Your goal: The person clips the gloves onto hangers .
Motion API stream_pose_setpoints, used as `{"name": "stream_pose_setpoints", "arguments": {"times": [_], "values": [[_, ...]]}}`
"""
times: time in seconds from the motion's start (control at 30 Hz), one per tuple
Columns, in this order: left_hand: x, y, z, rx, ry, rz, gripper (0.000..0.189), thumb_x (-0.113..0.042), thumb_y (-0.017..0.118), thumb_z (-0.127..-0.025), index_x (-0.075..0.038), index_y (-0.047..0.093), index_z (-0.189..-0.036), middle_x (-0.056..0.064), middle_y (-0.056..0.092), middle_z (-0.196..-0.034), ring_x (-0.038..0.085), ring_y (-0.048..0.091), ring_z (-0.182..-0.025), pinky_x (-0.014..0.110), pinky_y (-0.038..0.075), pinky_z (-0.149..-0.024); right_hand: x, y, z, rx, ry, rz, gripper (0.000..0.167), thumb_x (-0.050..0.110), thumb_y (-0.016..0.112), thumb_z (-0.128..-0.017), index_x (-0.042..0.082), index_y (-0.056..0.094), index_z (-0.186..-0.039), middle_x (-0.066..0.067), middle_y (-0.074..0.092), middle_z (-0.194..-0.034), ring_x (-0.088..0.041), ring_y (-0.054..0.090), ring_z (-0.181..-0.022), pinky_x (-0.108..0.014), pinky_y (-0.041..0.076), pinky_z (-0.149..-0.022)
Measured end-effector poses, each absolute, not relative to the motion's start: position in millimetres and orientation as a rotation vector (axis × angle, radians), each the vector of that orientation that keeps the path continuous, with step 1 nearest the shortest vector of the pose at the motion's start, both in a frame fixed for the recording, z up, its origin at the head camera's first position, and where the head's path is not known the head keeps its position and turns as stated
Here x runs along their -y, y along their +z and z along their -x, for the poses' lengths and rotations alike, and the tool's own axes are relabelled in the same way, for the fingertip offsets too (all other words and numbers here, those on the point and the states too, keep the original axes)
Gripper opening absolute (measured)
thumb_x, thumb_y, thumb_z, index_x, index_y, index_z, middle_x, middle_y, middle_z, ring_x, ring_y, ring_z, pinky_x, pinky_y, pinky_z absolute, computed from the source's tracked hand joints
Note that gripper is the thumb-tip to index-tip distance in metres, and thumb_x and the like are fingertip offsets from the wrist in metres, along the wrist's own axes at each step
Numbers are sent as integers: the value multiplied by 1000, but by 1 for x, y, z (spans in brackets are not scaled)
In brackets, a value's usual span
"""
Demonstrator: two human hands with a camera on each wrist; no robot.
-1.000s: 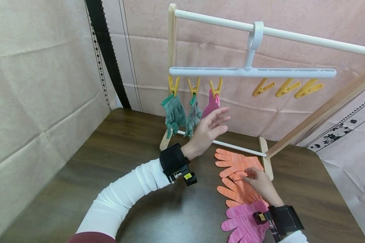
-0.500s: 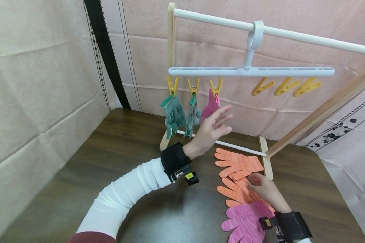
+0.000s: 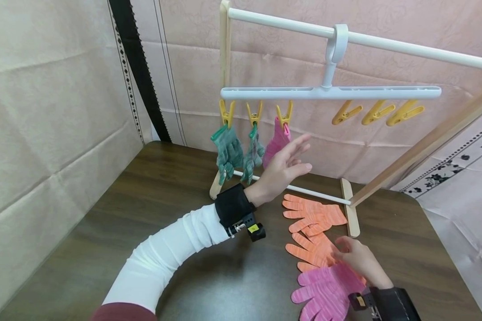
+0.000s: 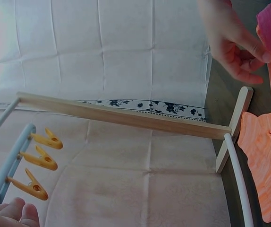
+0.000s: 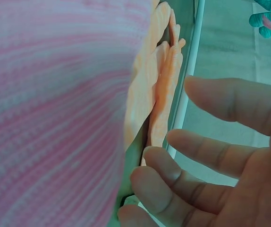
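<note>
My left hand is raised with its fingers extended and holds nothing, overlapping the lower part of a hanging pink glove in the head view. Two green gloves hang to the left of that one, each from a yellow clothespin. My right hand hovers over the right side of the table, fingers loosely bent around nothing. Below it lie a pink glove and two overlapping orange gloves. The right wrist view shows the pink glove up close, with fingers apart from it.
A pale blue hanger hangs by its hook from the rack's white bar. Three more yellow clothespins dangle on its right half, gripping nothing. The rack's slanted wooden post and foot stand to the right.
My right hand has drawn back toward me and to the right, away from the orange gloves. My left hand has shifted slightly right and up. The gloves keep their places.
</note>
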State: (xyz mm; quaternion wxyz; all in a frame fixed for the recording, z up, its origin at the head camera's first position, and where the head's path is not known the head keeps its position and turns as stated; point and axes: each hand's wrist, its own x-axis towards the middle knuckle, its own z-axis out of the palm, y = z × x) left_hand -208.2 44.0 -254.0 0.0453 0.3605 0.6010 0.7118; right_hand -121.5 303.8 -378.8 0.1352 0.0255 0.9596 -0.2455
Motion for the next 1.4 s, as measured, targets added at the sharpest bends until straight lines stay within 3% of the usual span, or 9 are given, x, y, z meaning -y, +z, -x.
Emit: {"name": "stream_pose_setpoints", "arguments": {"times": [0.27, 0.73, 1.17, 1.4], "values": [[-50, -249, 207, -1811, 2173, -1090, 58, 0, 44, -88, -4, 19, -139, 8, 19, -147, 17, 23, -134, 28, 25, -106, -308, -383, 119, -2778, -669, -67, 35, 23, 66, -76, -1, 57, -101, -9, 60, -90, -21, 56, -81, -33, 42, -63], [-57, -241, 209, -1763, 2179, -1005, 59, 4, 43, -87, -2, 16, -139, 11, 18, -147, 21, 20, -135, 32, 22, -107, -308, -395, 120, -2728, -686, -114, 32, 19, 68, -74, -2, 57, -95, -12, 62, -92, -27, 57, -87, -42, 46, -72], [-68, -239, 212, -1667, 2258, -892, 62, 1, 45, -87, -8, 16, -141, 5, 16, -147, 15, 23, -134, 32, 27, -105, -309, -395, 118, -2727, -718, -126, 30, 17, 69, -73, -1, 57, -93, -9, 62, -89, -23, 57, -85, -39, 46, -70], [-76, -238, 215, -1642, 2284, -835, 62, 2, 46, -86, -8, 17, -140, 5, 18, -147, 16, 25, -133, 30, 28, -104, -310, -395, 117, -2748, -705, -122, 22, 14, 68, -72, 2, 55, -84, -4, 56, -78, -16, 50, -72, -29, 39, -61]]}}
